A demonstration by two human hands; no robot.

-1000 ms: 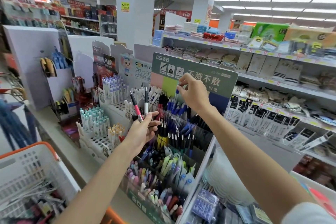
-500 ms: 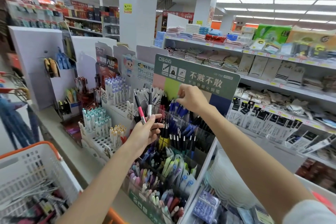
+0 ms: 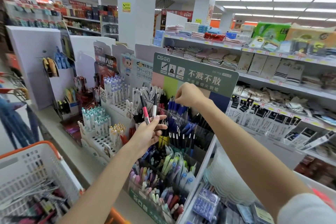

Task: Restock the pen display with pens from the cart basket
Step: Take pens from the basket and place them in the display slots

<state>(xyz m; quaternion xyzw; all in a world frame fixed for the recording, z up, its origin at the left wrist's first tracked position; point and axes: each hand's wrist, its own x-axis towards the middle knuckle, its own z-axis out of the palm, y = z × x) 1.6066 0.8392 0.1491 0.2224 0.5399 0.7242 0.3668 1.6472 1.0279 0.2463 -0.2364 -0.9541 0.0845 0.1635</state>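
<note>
At the lower left is a white cart basket [image 3: 54,167] with an orange rim, holding a loose heap of pens [image 3: 41,203] in black, pink and grey. Just beyond it a tiered pen display [image 3: 205,165] stands on a pale tabletop [image 3: 60,132]. Its rows step upward behind clear dividers: pastel pens at the front, then carded pens in green and blue, then black pens, with blue pens [image 3: 180,110] in the top row.

The left hand [image 3: 147,132] hovers in front of the middle rows, its fingers curled around two upright pens: a pink pen [image 3: 145,111] and a white pen [image 3: 154,107], both with black tops. Farther back, the right hand [image 3: 189,94] reaches over the top row and pinches the top of one blue pen.

A green header card [image 3: 200,71] with white Chinese lettering rises behind that hand. Beyond it, store shelves [image 3: 272,85] carry folded towels and packaged socks.
</note>
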